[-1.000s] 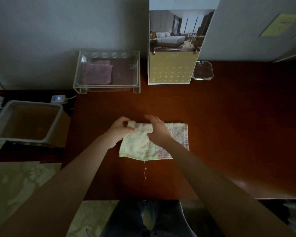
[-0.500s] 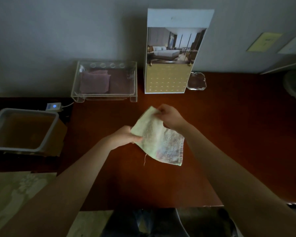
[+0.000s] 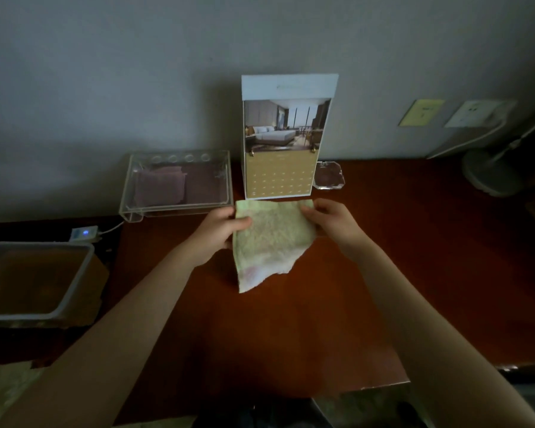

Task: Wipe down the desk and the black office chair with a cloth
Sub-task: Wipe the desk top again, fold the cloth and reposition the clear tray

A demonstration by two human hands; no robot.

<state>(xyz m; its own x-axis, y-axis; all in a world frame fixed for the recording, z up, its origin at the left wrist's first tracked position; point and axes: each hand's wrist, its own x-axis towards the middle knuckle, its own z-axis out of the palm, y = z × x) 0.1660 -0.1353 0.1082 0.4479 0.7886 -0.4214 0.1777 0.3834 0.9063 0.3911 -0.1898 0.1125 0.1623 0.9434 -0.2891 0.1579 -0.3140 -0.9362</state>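
A dark reddish-brown desk (image 3: 399, 273) is set against a grey wall in dim light. A pale green cloth (image 3: 272, 242) is held above the desk surface, just before a standing calendar (image 3: 286, 140), with its lower part hanging free. Its upper left corner is pinched by the left hand (image 3: 220, 233), thumb across the front. Its upper right corner is gripped by the right hand (image 3: 334, 227). Fingers behind the cloth are hidden. A dark shape at the lower edge is cut off and cannot be identified.
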